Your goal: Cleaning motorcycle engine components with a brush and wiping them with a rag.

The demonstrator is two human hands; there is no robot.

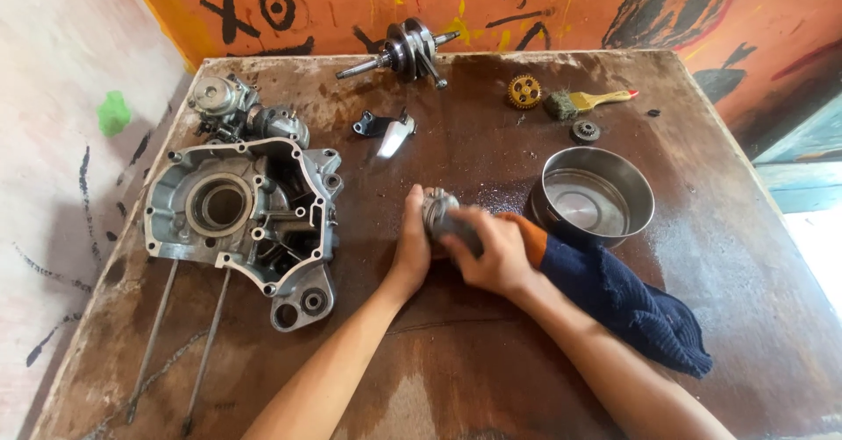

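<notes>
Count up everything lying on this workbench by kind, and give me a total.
Engine case: 1
Crankshaft: 1
Carburettor assembly: 1
Gears: 2
Brush: 1
Steel bowl: 1
Cloth: 1
Long rods: 2
Small bracket: 1
Metal part in both hands: 1
Total: 12

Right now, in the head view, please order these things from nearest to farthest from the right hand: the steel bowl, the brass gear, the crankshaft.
From the right hand:
1. Steel bowl, just to its right.
2. Brass gear, farther up the table, towards the wall.
3. Crankshaft, at the far edge, up and to the left.
</notes>
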